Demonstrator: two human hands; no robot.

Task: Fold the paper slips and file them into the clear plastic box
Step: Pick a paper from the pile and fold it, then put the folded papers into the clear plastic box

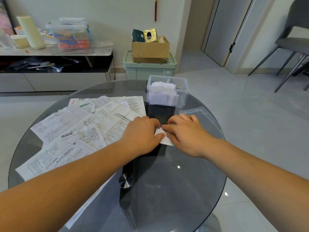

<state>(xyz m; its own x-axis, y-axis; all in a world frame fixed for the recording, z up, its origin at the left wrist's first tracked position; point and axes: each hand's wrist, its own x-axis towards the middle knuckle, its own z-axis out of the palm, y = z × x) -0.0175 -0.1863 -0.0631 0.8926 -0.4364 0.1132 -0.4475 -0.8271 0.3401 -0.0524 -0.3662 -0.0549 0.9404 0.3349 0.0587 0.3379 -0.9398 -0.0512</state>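
A small folded white paper slip [164,138] lies on the round glass table [167,190], mostly covered by both hands. My left hand [143,133] pinches its left side with thumb and curled fingers. My right hand [185,131] lies over its right side, fingers curled down on it. Behind them stands the clear plastic box [182,101], open on top, with several folded slips upright inside. Several unfolded printed paper slips [83,124] spread in an overlapping pile across the table's left half.
The box's clear lid [203,116] lies flat at the table's right edge. Beyond the table stand a green storage bin [148,67] with a cardboard box on it, a low cabinet at the left and a grey chair [294,44] at the far right.
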